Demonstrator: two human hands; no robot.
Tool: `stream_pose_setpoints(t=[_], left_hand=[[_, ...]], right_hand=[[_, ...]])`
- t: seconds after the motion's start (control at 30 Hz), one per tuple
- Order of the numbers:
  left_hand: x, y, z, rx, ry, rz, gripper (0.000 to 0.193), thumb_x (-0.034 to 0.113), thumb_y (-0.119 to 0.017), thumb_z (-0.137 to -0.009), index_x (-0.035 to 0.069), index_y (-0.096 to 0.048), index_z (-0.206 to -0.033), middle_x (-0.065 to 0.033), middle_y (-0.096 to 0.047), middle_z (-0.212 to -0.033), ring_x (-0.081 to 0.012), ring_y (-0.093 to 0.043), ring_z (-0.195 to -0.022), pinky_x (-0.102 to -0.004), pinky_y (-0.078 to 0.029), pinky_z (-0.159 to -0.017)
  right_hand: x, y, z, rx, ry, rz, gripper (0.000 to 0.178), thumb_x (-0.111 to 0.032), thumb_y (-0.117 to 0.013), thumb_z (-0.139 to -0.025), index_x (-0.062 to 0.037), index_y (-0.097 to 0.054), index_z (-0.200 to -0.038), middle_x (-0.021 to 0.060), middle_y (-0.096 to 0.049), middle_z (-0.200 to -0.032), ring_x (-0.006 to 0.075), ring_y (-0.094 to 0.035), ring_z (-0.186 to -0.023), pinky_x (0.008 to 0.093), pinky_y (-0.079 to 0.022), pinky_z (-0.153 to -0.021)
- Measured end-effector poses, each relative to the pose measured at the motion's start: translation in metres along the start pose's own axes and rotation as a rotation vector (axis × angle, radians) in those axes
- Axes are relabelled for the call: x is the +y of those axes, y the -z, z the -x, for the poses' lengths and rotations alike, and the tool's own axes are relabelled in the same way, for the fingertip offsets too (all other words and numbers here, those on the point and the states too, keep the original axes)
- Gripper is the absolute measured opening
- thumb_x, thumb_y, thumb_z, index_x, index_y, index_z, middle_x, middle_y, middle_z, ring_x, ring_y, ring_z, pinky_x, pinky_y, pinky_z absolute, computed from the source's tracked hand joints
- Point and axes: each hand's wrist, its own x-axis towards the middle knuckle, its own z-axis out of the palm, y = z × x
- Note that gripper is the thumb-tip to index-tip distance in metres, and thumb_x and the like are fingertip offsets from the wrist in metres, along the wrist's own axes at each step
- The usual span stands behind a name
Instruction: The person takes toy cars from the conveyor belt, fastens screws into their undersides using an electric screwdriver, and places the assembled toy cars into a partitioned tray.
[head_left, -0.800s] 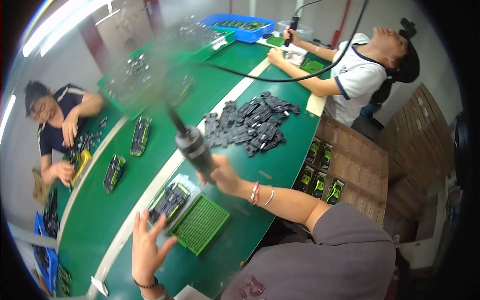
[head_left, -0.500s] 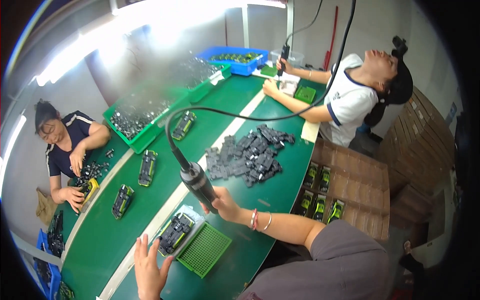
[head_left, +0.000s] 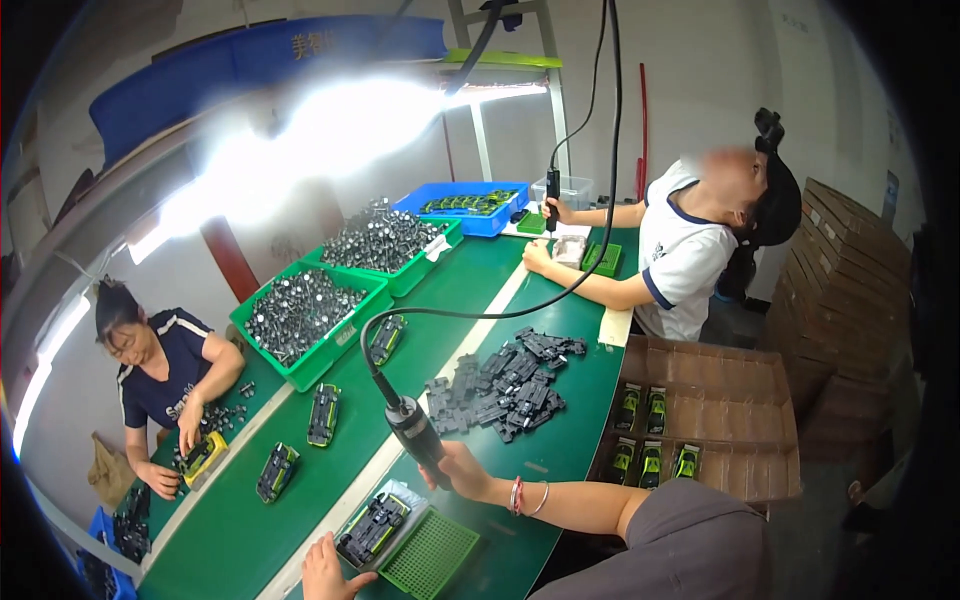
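My right hand [head_left: 462,470] is wrapped round a black electric screwdriver [head_left: 412,430], whose cable rises from its top end. The tool is held tilted above the green bench, and my hand hides its lower end. Below it a toy car [head_left: 374,528] lies upside down in a pale holder, its black chassis facing up and yellow-green bodywork showing at the edges. Beside the car, my left hand [head_left: 328,572] is open, thumb apart from the fingers, holding nothing. A green perforated tray [head_left: 432,553] adjoins the holder.
Dark chassis parts [head_left: 505,385] are heaped beyond the screwdriver. Other overturned cars [head_left: 323,414] lie along the bench [head_left: 235,487]. Green bins [head_left: 310,318] of small metal parts stand behind. One co-worker [head_left: 185,370] sits left, another [head_left: 690,235] right. A brown carton [head_left: 735,420] holds several cars.
The view has tilted up, showing more of the shelf and lamp. My left hand has its fingers less spread and sits nearer the holder; the screwdriver stays in my right hand.
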Motion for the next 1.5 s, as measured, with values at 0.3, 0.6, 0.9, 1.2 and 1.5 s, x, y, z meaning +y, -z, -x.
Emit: stream_pose_setpoints(t=[0.3, 0.6, 0.9, 1.2, 1.5], left_hand=[[-0.004, 0.002, -0.008, -0.145, 0.099, 0.183, 0.077, 0.031, -0.081, -0.056, 0.002, -0.048, -0.119, -0.0229, -0.052, -0.113, -0.0380, -0.049, -0.104, -0.0419, -0.040, -0.089], [-0.017, -0.010, -0.016, 0.030, 0.106, 0.425, 0.059, 0.012, -0.082, -0.049, -0.003, -0.056, -0.100, -0.0184, -0.059, -0.109, -0.0304, -0.056, -0.102, -0.0371, -0.042, -0.091], [0.002, 0.020, -0.051, 0.453, 0.145, 1.147, 0.046, 0.016, -0.056, -0.074, -0.002, -0.047, -0.115, -0.0077, -0.054, -0.104, -0.0152, -0.051, -0.097, -0.0268, -0.039, -0.087], [-0.106, 0.067, -0.048, 0.096, 0.269, 0.113, 0.047, 0.019, -0.076, -0.063, -0.001, -0.061, -0.102, -0.0180, -0.064, -0.096, -0.0264, -0.062, -0.090, -0.0337, -0.048, -0.079], [-0.134, 0.026, -0.058, 0.033, 0.293, 0.136, 0.049, 0.033, -0.072, -0.068, 0.003, -0.064, -0.105, -0.0184, -0.062, -0.105, -0.0307, -0.060, -0.095, -0.0370, -0.048, -0.082]], right_hand=[[-0.001, -0.002, -0.005, 0.004, -0.027, -0.063, 0.067, -0.070, -0.050, -0.074, -0.0037, -0.051, -0.079, 0.0002, -0.051, -0.067, 0.0076, -0.051, -0.059, 0.0226, -0.041, -0.054], [-0.009, -0.004, -0.005, 0.049, 0.062, -0.098, 0.057, -0.060, -0.056, -0.079, -0.0035, -0.051, -0.073, -0.0014, -0.051, -0.060, 0.0046, -0.049, -0.053, 0.0198, -0.039, -0.046], [-0.003, 0.000, -0.007, 0.074, 0.011, -0.143, 0.047, -0.048, -0.060, -0.081, -0.0018, -0.051, -0.082, 0.0020, -0.053, -0.060, 0.0077, -0.057, -0.057, 0.0228, -0.047, -0.049], [-0.005, 0.000, -0.008, 0.091, 0.010, -0.031, 0.080, -0.074, -0.044, -0.074, 0.0045, -0.052, -0.084, 0.0066, -0.054, -0.066, 0.0110, -0.053, -0.056, 0.0237, -0.043, -0.051], [-0.003, -0.001, -0.008, 0.069, -0.004, -0.025, 0.081, -0.076, -0.044, -0.072, 0.0032, -0.053, -0.084, 0.0067, -0.053, -0.065, 0.0117, -0.053, -0.055, 0.0234, -0.043, -0.050]])
